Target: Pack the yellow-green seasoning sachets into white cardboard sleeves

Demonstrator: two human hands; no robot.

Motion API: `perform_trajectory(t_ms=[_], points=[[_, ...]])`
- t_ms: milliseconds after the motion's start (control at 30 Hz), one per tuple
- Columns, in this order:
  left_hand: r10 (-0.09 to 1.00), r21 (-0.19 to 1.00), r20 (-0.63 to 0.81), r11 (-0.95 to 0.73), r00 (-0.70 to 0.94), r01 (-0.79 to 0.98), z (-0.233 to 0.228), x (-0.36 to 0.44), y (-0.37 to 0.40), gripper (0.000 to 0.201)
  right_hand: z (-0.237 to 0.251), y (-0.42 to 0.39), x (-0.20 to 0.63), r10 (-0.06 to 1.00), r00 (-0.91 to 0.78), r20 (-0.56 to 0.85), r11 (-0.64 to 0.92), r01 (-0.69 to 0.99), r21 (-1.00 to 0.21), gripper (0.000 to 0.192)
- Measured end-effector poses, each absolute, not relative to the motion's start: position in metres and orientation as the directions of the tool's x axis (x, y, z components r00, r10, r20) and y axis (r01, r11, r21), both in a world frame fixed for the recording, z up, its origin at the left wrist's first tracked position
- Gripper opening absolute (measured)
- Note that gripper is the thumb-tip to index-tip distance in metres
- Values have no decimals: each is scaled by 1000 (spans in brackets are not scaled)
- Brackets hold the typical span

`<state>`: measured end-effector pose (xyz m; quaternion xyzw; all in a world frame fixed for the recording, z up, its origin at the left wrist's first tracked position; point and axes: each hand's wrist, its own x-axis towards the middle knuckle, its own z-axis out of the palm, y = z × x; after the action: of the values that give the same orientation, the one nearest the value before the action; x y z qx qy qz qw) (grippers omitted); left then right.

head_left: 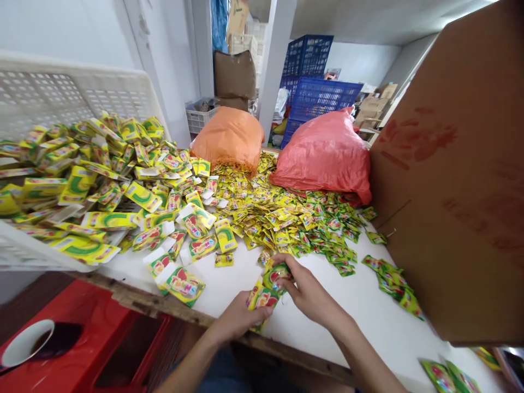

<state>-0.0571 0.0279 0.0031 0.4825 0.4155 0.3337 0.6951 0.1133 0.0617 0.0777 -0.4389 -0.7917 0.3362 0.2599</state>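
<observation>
White wall point(61, 27) is filling the upper left. White post point(276, 60) is standing mid-background. Right of it, blue crates point(323, 97) are sitting stacked; farther right, brown cartons point(371, 107) are lying piled before a pale back wall point(364, 61). Ceiling point(347, 22) is looking grey, bright strip of light point(458, 17) showing upper right. White-topped table point(385, 327) is showing a rough wooden edge point(139, 301). Glossy red furniture point(98, 322) is standing lower left.

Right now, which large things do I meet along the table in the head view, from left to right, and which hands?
Large things: white perforated plastic crate, orange woven sack, bulging red sack, tall brown cardboard box. Hands: left hand with a yellow-green printed carton in its grip, then right hand.
</observation>
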Motion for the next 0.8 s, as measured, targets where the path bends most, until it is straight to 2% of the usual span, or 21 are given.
perform_trajectory(t_ms=[67,267,400,467,533,600,700,800], points=[[856,953,-243,298,456,-53,1,-55,29,32,74,61,113,880,-457,128,400,567,-720,35],[865,957,-217,279,453,-74,-1,-46,29,34,79,53,102,822,-536,194,534,606,-589,26],[876,947,-236,304,421,-101,0,-47,29,35,80,52,108,790,-580,197,548,524,-652,32],[893,940,-233,308,385,-146,1,-48,30,37,76,53,113,841,-481,248,494,497,-714,36],[905,934,-195,289,379,-211,0,-48,31,40,70,54,117,897,-345,276,427,518,-741,26],[909,936,-146,255,390,-243,-1,-47,32,43,64,54,117,904,-320,282,421,560,-714,10],[910,951,-119,220,398,-217,-5,-44,34,42,57,53,113,873,-406,269,478,607,-635,11],[908,960,-109,201,403,-193,-6,-43,35,40,53,55,111,889,-383,250,454,678,-578,6]])
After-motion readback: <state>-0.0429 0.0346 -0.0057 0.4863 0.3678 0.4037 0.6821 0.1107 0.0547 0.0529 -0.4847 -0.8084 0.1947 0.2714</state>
